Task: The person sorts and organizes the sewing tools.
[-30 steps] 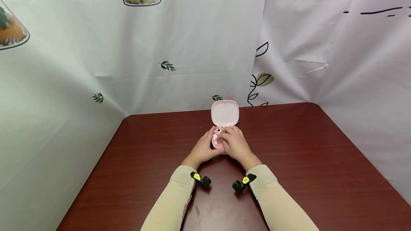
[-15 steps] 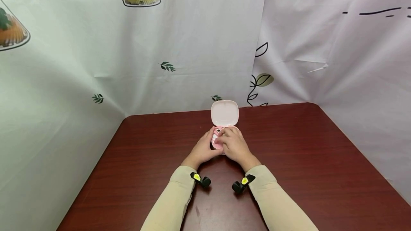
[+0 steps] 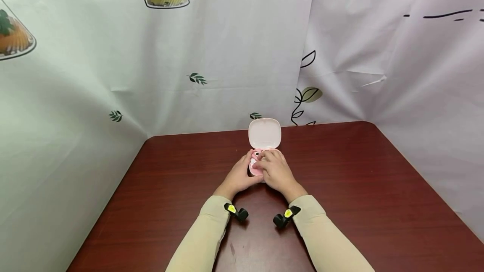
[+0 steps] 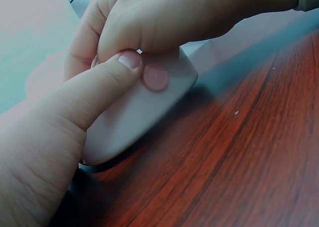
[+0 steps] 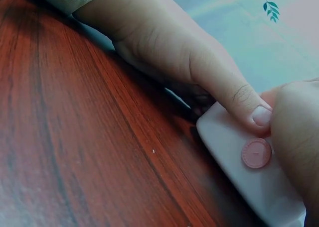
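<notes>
A small pink hinged case (image 3: 256,171) rests on the table, its pale lid (image 3: 264,133) raised at the back. A pink and white pattern shows inside, partly covered by fingers. My left hand (image 3: 238,175) grips the case from the left, fingers along its side and thumb on the front wall. My right hand (image 3: 279,172) lies over the case's right half with bent fingers reaching inside; whether they pinch anything is hidden. A round pink button (image 4: 155,77) shows on the front wall in the left wrist view, just beside my left thumb.
The reddish-brown table (image 3: 170,205) extends around the case on all sides. Behind it hangs a white fabric backdrop (image 3: 242,45) with leaf prints. A black wrist camera (image 3: 237,212) sits on the left wrist, another camera (image 3: 286,216) on the right.
The right fingers have shifted slightly left over the inside of the case since the first frame. The left hand, case and raised lid stay in place.
</notes>
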{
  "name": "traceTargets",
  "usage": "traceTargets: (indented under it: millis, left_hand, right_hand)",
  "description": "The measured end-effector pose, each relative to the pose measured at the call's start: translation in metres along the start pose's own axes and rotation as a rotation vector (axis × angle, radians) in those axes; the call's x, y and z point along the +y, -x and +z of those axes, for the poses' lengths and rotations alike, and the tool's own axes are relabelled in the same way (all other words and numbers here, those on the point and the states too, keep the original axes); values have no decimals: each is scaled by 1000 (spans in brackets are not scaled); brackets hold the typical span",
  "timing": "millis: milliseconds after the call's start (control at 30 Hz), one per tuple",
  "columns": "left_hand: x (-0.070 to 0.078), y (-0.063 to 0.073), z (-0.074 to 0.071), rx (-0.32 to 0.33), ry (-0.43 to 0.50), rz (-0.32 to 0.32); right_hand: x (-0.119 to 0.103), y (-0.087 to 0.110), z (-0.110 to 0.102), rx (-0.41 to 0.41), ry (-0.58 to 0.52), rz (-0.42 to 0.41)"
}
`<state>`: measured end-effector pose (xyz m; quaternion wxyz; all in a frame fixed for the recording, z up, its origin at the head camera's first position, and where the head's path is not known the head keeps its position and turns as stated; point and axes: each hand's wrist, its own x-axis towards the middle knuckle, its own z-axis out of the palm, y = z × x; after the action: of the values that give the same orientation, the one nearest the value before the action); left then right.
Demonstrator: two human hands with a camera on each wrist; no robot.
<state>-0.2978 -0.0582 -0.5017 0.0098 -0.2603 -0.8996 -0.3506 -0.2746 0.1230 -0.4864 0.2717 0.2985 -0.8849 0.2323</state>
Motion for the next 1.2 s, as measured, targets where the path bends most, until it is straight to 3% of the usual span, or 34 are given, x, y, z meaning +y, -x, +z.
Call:
traceTargets:
  millis: [133,267,333,400,500,567,700,833,1000,1200]
  left_hand:
    - [0,0,1,0,-2,-8]
    - [0,0,1,3,54,-50]
    - [0,-1,0,32,147,-92]
    - [0,-2,0,94,305,-124]
    - [3,-5,-1,200,542,-162]
    - [6,-9,0,256,670,-168]
    - [10,-19,6,317,828,-165]
    - [13,-27,12,334,909,-178]
    - [14,-32,15,292,846,-218]
    - [20,-27,10,213,689,-169]
  right_hand:
    - [5,2,2,122,-99,103]
    - [16,5,2,282,-330,374]
    - [21,7,0,317,-491,534]
    - [27,8,-1,320,-638,664]
    - [32,7,-2,289,-798,766]
    - [35,6,-2,262,-859,768]
    - [39,3,0,238,-948,754]
    - [42,1,4,202,-921,756]
    - [40,-2,4,131,-777,747]
    - [38,-1,4,117,-681,688]
